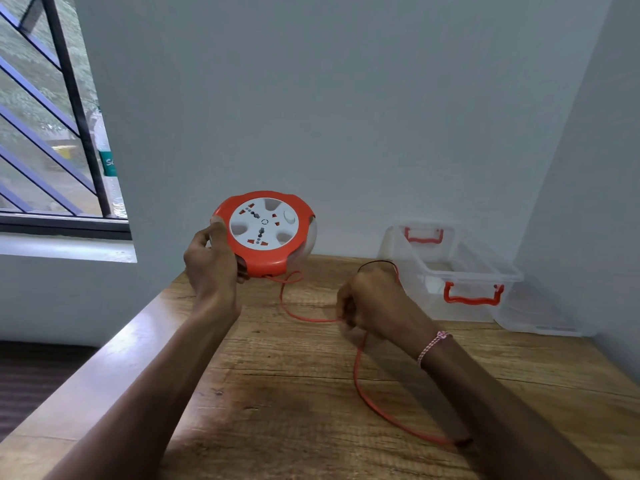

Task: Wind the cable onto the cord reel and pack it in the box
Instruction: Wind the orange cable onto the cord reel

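**Two hands, one reel, loose cable on the table**

At the left, the cord reel (265, 233) is gripped by its rim in the left hand (211, 261). It is held clear of the table (277, 393) and tilted with its socket face towards the wearer, probably so that it can be turned freely.

From the reel's lower edge the red cable (311, 320) drops in a slack loop and is led across to the right hand (370, 306). That hand is closed round the cable, seemingly to guide it and keep it taut for winding. Beyond the fist, the rest of the cable is trailed over the wood to a dark end near the front edge.

Further right, the clear box (450, 271) is left open by the wall, ready for the reel. Packing is judged not yet begun.
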Available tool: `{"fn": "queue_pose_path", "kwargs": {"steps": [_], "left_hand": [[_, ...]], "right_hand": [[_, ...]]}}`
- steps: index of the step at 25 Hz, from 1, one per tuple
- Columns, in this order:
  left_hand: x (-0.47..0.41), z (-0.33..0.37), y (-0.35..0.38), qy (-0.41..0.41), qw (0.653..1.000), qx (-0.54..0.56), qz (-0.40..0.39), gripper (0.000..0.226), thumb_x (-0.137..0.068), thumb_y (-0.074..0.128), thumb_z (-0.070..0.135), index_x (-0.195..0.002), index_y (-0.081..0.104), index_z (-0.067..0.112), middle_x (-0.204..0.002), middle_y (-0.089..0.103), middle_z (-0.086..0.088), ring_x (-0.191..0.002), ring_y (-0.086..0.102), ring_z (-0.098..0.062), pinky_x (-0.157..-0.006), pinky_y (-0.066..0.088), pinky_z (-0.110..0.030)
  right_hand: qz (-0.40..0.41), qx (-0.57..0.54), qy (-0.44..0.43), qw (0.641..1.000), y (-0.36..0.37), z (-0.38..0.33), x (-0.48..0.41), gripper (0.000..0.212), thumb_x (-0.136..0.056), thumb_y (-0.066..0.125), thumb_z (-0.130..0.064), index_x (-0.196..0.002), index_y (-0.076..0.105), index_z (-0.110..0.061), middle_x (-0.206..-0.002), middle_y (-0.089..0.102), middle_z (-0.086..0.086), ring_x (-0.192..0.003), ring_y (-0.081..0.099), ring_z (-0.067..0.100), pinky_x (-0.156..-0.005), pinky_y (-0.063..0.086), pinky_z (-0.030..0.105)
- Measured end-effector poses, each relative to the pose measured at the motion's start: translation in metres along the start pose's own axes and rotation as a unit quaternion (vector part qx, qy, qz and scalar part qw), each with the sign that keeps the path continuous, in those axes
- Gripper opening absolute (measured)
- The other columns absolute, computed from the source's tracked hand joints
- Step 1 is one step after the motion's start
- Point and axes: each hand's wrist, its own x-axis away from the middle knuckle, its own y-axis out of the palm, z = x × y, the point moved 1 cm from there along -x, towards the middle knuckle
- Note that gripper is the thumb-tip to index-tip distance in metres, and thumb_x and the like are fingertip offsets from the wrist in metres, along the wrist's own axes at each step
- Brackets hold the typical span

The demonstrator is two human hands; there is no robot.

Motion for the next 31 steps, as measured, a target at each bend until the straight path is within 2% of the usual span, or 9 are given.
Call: {"fn": "queue_pose_path", "kwargs": {"steps": [2, 5, 10, 13, 17, 19, 23, 26, 31], "left_hand": [[-0.005, 0.002, -0.005, -0.011, 1.000, 0.009, 0.000, 0.036, -0.102, 0.050, 0.060, -0.106, 0.068, 0.029, -0.089, 0.077, 0.003, -0.077, 0.078, -0.020, -0.047, 0.053, -0.024], [-0.010, 0.004, -0.011, -0.021, 1.000, 0.018, -0.004, 0.031, -0.102, 0.051, 0.059, -0.101, 0.067, 0.033, -0.092, 0.077, 0.001, -0.079, 0.077, -0.023, -0.050, 0.053, -0.027], [-0.008, 0.004, -0.010, -0.022, 0.999, 0.016, -0.035, 0.027, -0.103, 0.053, 0.057, -0.104, 0.068, 0.035, -0.093, 0.078, 0.002, -0.076, 0.078, -0.018, -0.049, 0.053, -0.024], [-0.006, 0.004, -0.007, -0.013, 0.999, 0.010, -0.051, 0.030, -0.103, 0.054, 0.057, -0.110, 0.069, 0.032, -0.094, 0.079, 0.002, -0.080, 0.078, -0.020, -0.048, 0.052, -0.024], [-0.007, 0.002, -0.005, -0.010, 0.998, 0.005, -0.058, 0.033, -0.103, 0.054, 0.056, -0.111, 0.071, 0.029, -0.089, 0.077, 0.000, -0.079, 0.076, -0.024, -0.053, 0.054, -0.030], [-0.008, 0.001, -0.005, -0.012, 0.998, 0.004, -0.057, 0.033, -0.103, 0.054, 0.056, -0.109, 0.071, 0.028, -0.088, 0.076, -0.003, -0.076, 0.074, -0.025, -0.051, 0.051, -0.028], [-0.008, -0.001, -0.005, -0.004, 0.998, -0.008, -0.062, 0.034, -0.104, 0.052, 0.054, -0.104, 0.072, 0.026, -0.078, 0.072, -0.004, -0.062, 0.067, -0.020, -0.040, 0.045, -0.022], [-0.003, -0.003, -0.001, -0.002, 0.997, -0.018, -0.080, 0.039, -0.104, 0.053, 0.054, -0.107, 0.073, 0.020, -0.070, 0.068, -0.005, -0.053, 0.062, -0.016, -0.039, 0.044, -0.022], [0.005, -0.006, 0.004, 0.007, 0.993, -0.030, -0.112, 0.040, -0.105, 0.052, 0.054, -0.115, 0.072, 0.020, -0.080, 0.074, -0.007, -0.063, 0.070, -0.020, -0.042, 0.048, -0.022]], "right_hand": [[0.011, -0.009, 0.039, 0.999, -0.002, 0.012, 0.001, 0.021, -0.068, 0.086, -0.004, -0.072, 0.079, -0.023, -0.069, 0.077, -0.010, -0.069, 0.070, 0.001, -0.075, 0.056, 0.023], [0.035, -0.093, 0.109, 0.989, -0.004, 0.027, 0.004, 0.034, -0.069, 0.089, 0.000, -0.062, 0.069, -0.027, -0.061, 0.075, -0.008, -0.060, 0.070, -0.005, -0.069, 0.055, 0.011], [0.091, -0.181, 0.153, 0.967, -0.002, 0.036, 0.004, 0.020, -0.067, 0.095, -0.010, -0.082, 0.082, -0.016, -0.066, 0.076, -0.006, -0.060, 0.067, -0.009, -0.069, 0.053, 0.008], [0.139, -0.246, 0.117, 0.952, -0.007, 0.029, 0.006, 0.017, -0.069, 0.093, -0.007, -0.080, 0.081, -0.012, -0.071, 0.078, -0.004, -0.066, 0.073, -0.002, -0.076, 0.062, 0.024], [0.176, -0.237, -0.007, 0.955, -0.022, 0.007, 0.009, 0.018, -0.069, 0.093, -0.008, -0.076, 0.078, -0.015, -0.076, 0.074, -0.011, -0.073, 0.072, 0.004, -0.072, 0.058, 0.023], [0.131, -0.228, -0.068, 0.962, -0.030, -0.005, 0.010, 0.016, -0.072, 0.093, -0.013, -0.075, 0.078, -0.019, -0.076, 0.074, -0.013, -0.076, 0.070, 0.005, -0.072, 0.060, 0.030], [0.019, -0.094, -0.154, 0.983, -0.024, -0.027, 0.007, 0.020, -0.072, 0.091, -0.015, -0.073, 0.074, -0.026, -0.079, 0.070, -0.016, -0.072, 0.058, -0.002, -0.062, 0.045, 0.018], [-0.063, 0.024, -0.150, 0.986, -0.008, -0.024, 0.003, 0.029, -0.077, 0.084, -0.006, -0.095, 0.078, -0.028, -0.102, 0.073, -0.010, -0.092, 0.063, 0.009, -0.074, 0.052, 0.032], [-0.083, -0.013, -0.078, 0.993, -0.020, 0.007, 0.000, 0.057, -0.078, 0.084, -0.009, -0.128, 0.070, -0.032, -0.128, 0.068, -0.008, -0.113, 0.063, 0.014, -0.092, 0.053, 0.033]]}}
